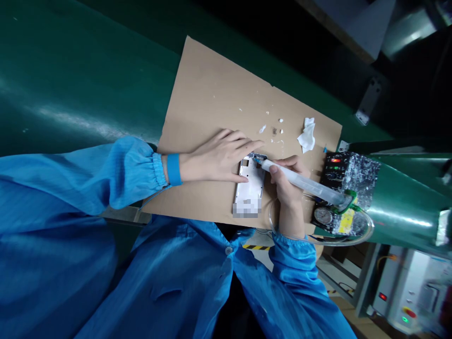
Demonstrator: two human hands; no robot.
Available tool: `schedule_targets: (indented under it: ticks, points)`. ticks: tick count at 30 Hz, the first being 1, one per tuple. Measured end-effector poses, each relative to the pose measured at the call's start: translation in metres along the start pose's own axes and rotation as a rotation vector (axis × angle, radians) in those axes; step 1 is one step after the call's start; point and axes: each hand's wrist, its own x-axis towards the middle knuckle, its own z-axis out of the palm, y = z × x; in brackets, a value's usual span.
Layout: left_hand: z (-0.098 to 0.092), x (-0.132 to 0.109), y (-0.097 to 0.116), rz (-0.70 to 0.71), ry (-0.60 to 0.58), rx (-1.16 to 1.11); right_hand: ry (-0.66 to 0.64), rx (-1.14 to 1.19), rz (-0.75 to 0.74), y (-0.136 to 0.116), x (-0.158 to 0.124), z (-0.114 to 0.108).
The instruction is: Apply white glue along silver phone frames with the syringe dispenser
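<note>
**Thin metal frame [250, 190] flat on cardboard, syringe [307, 184] in my grip**

The frame lies on the cardboard sheet [208, 94], right of its middle and close to the near edge, one short end pointing towards me. That near end is blurred out, so I can't tell its detail.

My left hand [226, 153] is loosely spread, not clenched: the fingers reach over the frame's far left corner and the thumb rests by its left side. My right hand [287, 181] is closed around the front of the syringe, whose blue tip [257, 160] points at the frame's far end; I can't tell whether it touches.

I judge the frame light and stiff, but thin enough to bend if pressed hard, and smooth enough to slide on the board. I'd take hold by the long side rims, clear of the cut-outs and the far end.

The syringe looks like light, slick plastic. Its back end carries a green cap [350, 202] and a clear tube [370, 230], which may drag, so gripping low near the tip seems steadiest.

At the sheet's right edge stands a speckled control box [363, 174]; towards the far right corner lies a crumpled white tissue [307, 136].
</note>
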Motion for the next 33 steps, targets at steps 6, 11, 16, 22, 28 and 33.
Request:
schedule_targets:
  ticks: [6, 11, 16, 22, 28, 33]
  points:
    - [0.000, 0.000, 0.000, -0.004, -0.003, -0.001, 0.013, -0.030, -0.001, 0.000, 0.001, 0.000]
    - [0.000, 0.000, 0.001, 0.003, -0.001, 0.007, 0.007, -0.022, 0.010, 0.000, 0.000, 0.000]
    - [0.000, 0.000, -0.001, -0.004, -0.011, 0.024, 0.009, -0.010, 0.005, 0.004, 0.000, 0.000]
    - [0.004, -0.005, -0.003, 0.032, 0.038, 0.041, -0.044, -0.024, 0.104, -0.006, -0.004, 0.000]
    - [0.013, -0.012, -0.024, -0.039, 0.049, -0.004, -0.169, 0.155, 0.217, -0.009, 0.001, 0.014]
    - [0.014, -0.015, -0.031, -0.021, 0.051, -0.005, -0.195, 0.247, 0.220, -0.009, 0.005, 0.016]
